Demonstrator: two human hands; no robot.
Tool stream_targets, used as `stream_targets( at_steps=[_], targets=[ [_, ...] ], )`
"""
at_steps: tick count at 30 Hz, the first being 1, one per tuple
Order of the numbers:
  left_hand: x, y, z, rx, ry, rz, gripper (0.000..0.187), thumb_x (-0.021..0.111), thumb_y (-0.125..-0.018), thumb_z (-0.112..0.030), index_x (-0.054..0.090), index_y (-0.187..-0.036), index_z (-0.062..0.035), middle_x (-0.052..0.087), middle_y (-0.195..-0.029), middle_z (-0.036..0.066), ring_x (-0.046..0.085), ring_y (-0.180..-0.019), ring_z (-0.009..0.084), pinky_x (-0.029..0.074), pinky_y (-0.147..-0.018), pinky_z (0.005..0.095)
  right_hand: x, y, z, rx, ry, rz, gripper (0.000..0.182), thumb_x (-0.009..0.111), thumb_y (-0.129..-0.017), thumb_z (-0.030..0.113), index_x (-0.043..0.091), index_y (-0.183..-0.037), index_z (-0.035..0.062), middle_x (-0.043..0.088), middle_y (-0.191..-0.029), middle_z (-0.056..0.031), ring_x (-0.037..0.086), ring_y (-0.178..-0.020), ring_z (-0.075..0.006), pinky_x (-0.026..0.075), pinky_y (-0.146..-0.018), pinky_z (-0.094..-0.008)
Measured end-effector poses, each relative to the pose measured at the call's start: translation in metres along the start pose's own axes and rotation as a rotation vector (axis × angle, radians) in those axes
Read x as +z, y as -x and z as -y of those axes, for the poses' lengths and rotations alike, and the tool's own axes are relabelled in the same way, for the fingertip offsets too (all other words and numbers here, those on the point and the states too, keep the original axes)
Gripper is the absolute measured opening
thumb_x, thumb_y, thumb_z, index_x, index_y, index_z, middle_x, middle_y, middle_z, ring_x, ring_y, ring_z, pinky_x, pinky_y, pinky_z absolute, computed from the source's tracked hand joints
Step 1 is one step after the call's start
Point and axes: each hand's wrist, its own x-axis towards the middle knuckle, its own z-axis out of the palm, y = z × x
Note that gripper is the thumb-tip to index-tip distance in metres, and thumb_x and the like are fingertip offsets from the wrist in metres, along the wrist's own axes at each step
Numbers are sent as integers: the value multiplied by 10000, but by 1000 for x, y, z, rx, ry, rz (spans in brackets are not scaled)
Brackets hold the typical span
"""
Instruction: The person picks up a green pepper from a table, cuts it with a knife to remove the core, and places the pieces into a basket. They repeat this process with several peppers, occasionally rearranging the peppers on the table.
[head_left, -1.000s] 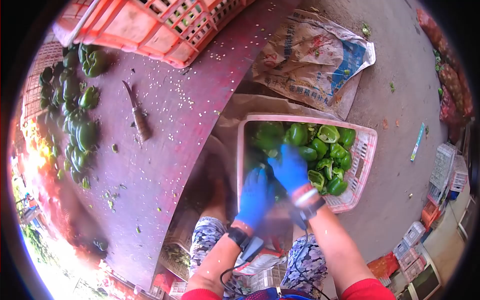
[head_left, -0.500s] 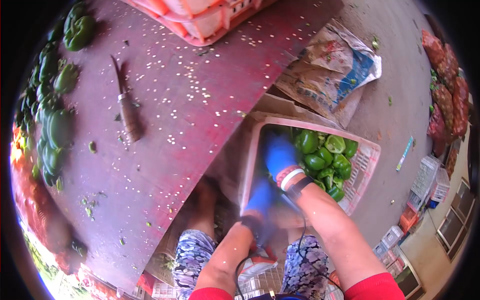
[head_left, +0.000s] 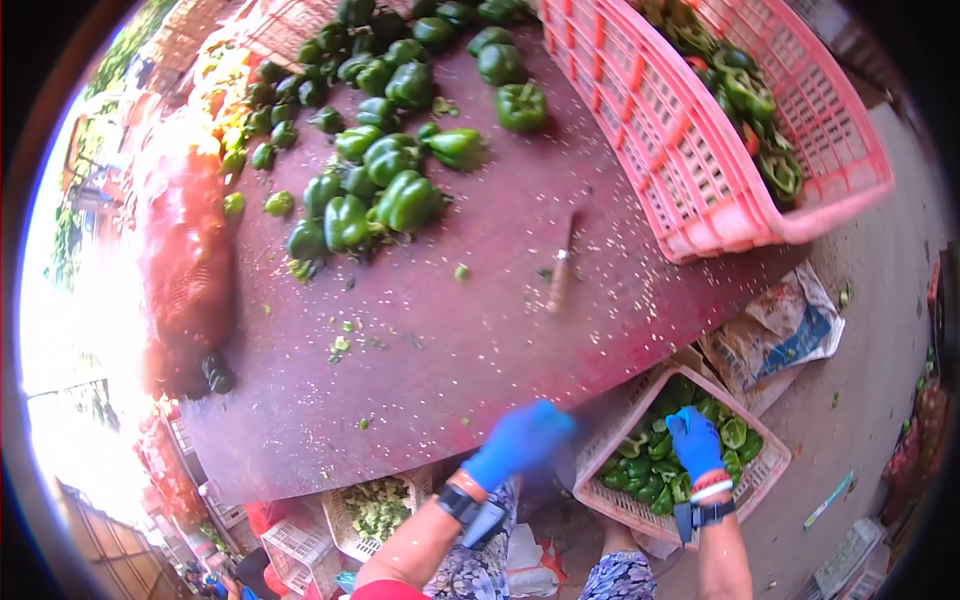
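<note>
Down beside the red table [head_left: 430, 350], the right hand [head_left: 694, 442], blue-gloved, rests with fingers loosely spread on the green peppers [head_left: 650, 470] in the pink basket [head_left: 765, 470]. Blurred, the left hand [head_left: 520, 440] hovers at the table's near edge; its grip cannot be told.

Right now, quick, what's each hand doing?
Left hand: blurred at the table edge; grip cannot be told.
Right hand: down among peppers in the basket; grip cannot be told.
</note>
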Motion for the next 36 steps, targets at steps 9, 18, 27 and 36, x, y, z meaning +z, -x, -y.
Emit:
stream_targets(
  at_steps=[9,18,27,36],
  targets=[
    [-375,-126,52,-144,-1018,-890,907,770,-817,-543,441,-1427,41,504,-1421,257,466,-1351,391,355,-1144,471,3,-120,260,-266,-50,-351,562,771,-844,420,557,-1171,16,638,-1037,-221,657,-948,-387,525,-801,-476],
    [-476,-177,106,-424,-354,-465,1044,796,-775,-592,297,-1568,-133,600,-1370,214,593,-1255,352,469,-1050,430,-9,-157,253,163,164,-310,344,614,-911,279,497,-1121,33,620,-1045,-265,642,-950,-467,510,-804,-548],
    [-366,-104,54,-219,-585,-201,910,755,-784,-542,379,-1540,-202,654,-1262,188,652,-1086,423,522,-949,489,-17,-171,227,89,200,-269,326,594,-943,240,475,-1137,7,614,-1022,-263,647,-935,-444,508,-791,-533],
    [-304,-38,43,-171,-489,-436,724,654,-899,-495,448,-1482,-118,580,-1368,173,592,-1186,384,474,-994,512,-25,-193,195,195,-468,32,185,558,-1001,111,376,-1034,93,481,-703,-68,509,-491,-173,450,-433,-365]
  ],
)
